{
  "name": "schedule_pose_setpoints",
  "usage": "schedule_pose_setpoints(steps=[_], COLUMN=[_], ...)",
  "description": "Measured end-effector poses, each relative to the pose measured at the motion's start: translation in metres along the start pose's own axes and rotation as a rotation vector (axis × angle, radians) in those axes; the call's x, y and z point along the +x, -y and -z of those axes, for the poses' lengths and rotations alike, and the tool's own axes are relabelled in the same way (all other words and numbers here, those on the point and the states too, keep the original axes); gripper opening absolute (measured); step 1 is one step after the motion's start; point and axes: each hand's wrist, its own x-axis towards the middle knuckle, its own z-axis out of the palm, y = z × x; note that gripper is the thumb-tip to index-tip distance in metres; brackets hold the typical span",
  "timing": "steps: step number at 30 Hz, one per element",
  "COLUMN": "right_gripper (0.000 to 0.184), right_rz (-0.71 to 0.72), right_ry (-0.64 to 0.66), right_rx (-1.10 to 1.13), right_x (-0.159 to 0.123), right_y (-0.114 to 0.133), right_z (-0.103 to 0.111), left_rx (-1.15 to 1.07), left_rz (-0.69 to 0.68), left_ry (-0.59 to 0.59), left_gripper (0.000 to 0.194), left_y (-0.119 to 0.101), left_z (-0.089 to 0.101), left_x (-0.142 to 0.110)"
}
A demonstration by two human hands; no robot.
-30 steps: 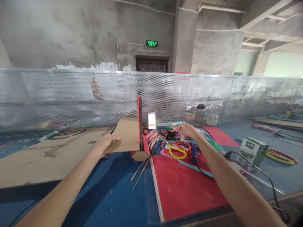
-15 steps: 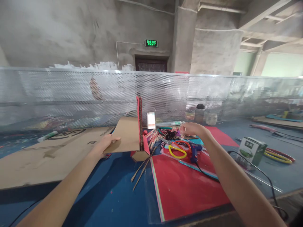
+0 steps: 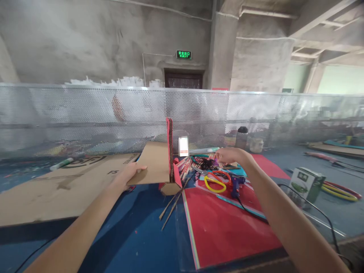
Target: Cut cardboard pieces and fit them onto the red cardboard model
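Note:
My left hand (image 3: 134, 171) grips the near-left edge of a brown cardboard sheet (image 3: 155, 163), thumb on top and the other fingers hidden beneath. The sheet's right side meets an upright red-faced cardboard piece (image 3: 170, 148) with layered edges, which rises from a small polygonal cardboard base (image 3: 170, 188). Over the clutter to the right is my right hand (image 3: 229, 155), its fingers curled together; anything in them is too small to make out. Below it lie black tangled strands (image 3: 209, 163), scissors with red and yellow handles (image 3: 215, 184) and a blue glue gun (image 3: 235, 185).
Red paper sheets (image 3: 227, 231) lie at front right, a large flat cardboard (image 3: 57, 193) at left. A small green-and-white box (image 3: 303, 185) stands at right beside a black cord. A bottle (image 3: 241, 138) and a jar (image 3: 256, 145) stand near the perforated metal screen (image 3: 136, 113).
The whole view has shifted slightly, with things sitting a little lower and further right. Both hands keep nearly the same pose, and the left still holds the cardboard sheet.

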Motion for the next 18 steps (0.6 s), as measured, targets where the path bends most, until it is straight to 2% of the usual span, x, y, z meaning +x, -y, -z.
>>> schedule_pose_setpoints(steps=[6, 11, 14, 18], right_gripper=[0.012, 0.012, 0.015, 0.022], right_rz=[0.117, 0.228, 0.222, 0.185], right_ry=[0.004, 0.034, 0.027, -0.048], right_rx=[0.032, 0.073, 0.109, 0.086], right_x=[0.013, 0.034, 0.048, 0.064], right_y=[0.028, 0.054, 0.058, 0.048], right_z=[0.002, -0.004, -0.006, -0.007], left_rx=[0.030, 0.042, 0.019, 0.003], left_rz=[0.021, 0.026, 0.012, 0.008], left_ry=[-0.030, 0.008, 0.012, -0.022], left_gripper=[0.038, 0.034, 0.036, 0.038], left_y=[0.004, 0.007, 0.007, 0.006], left_z=[0.005, 0.007, 0.007, 0.006], left_x=[0.006, 0.009, 0.009, 0.008])
